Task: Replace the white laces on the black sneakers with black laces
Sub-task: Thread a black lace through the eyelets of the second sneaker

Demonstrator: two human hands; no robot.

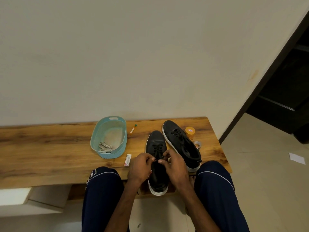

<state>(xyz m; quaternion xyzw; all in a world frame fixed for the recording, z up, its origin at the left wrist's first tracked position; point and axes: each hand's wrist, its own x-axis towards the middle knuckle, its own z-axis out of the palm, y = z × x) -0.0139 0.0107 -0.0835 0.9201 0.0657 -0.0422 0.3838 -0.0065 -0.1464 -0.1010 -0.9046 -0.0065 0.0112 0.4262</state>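
Note:
Two black sneakers with white soles lie on a wooden bench (50,148), both threaded with black laces. The nearer sneaker (156,144) points away from me, its heel over the bench's front edge. My left hand (141,168) and my right hand (173,164) meet over its upper eyelets, each pinching an end of the black lace (156,159). The second sneaker (180,143) rests to the right, angled, untouched. White laces (104,146) lie bundled inside a light blue basket (123,131) at the left.
A small white box (127,160) lies left of my left hand. An orange tube (133,129) sits by the basket. An orange-lidded jar (189,132) and a tape roll (197,144) stand right of the second sneaker. My knees flank the bench edge; a wall rises behind.

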